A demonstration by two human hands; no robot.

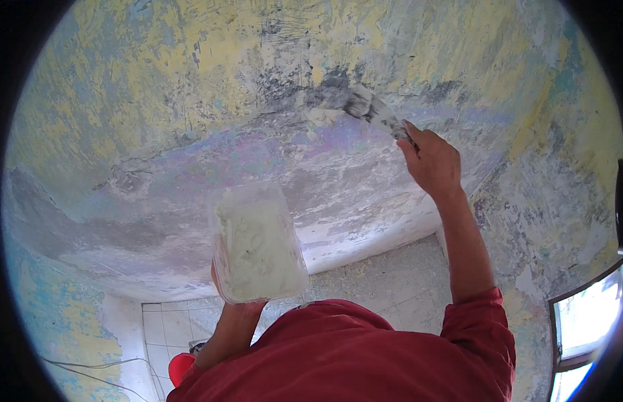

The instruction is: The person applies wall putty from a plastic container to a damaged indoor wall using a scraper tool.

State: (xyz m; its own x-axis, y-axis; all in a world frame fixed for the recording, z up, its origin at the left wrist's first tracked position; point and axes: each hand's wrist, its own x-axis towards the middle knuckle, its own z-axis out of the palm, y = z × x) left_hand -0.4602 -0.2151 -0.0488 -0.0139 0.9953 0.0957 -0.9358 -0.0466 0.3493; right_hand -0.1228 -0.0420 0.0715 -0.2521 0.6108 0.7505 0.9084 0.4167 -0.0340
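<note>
My right hand (433, 161) is closed around the handle of a putty knife (374, 112). The knife's blade is smeared with white and dark grey, and its end meets or nearly meets a dark patch of the wall (217, 60). From below and its left side, my left hand (241, 312) holds up a clear plastic tub (302, 271). Pale, slightly greenish putty (258, 244) with an uneven surface fills much of it. The tub hides most of the left hand's fingers.
Worn yellow, blue and grey paint covers the wall, with a lilac-white band lower down. White floor tiles (167, 325) lie below. At lower left are a red object (181, 367) and thin cables (90, 365). A framed window (588, 311) is at right.
</note>
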